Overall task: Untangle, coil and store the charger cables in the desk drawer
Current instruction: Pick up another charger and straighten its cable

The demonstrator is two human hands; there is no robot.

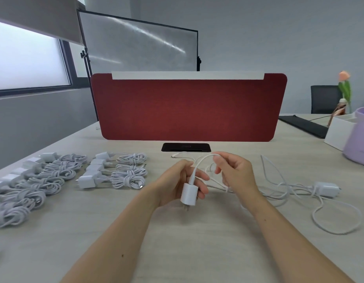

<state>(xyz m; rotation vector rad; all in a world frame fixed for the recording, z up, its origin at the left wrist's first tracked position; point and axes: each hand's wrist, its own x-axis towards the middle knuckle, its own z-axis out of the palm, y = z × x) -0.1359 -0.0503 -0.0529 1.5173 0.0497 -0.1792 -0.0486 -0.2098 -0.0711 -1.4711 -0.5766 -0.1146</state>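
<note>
- A white plug (188, 194) is gripped in the left hand (177, 180), fingers curled round its block and prongs pointing down. It seems to be held this way so that the heavy end is anchored while the lead is worked.
- Its cable (203, 158) is arched up from the plug and pinched between the fingertips of the right hand (238, 172). A first loop is apparently being formed, and the rest of the lead trails down onto the surface (197, 242) under that hand.
- Both hands are raised just above the surface, probably so the slack can hang free and be drawn in without snagging.
- The coiled chargers (128, 177) are laid in tidy rows to the left, with a further group (44, 180) nearer the edge. They look to have been set there as finished bundles, kept well apart from the unsorted side.
- A loose charger (327, 189) is left on the right with its lead sprawled in open curves (it crosses the trailing lead of the held one, so some untangling may be needed).
- No drawer is shown, so storing is judged not yet begun.
- A red panel (187, 107) is stood across the far side.
</note>
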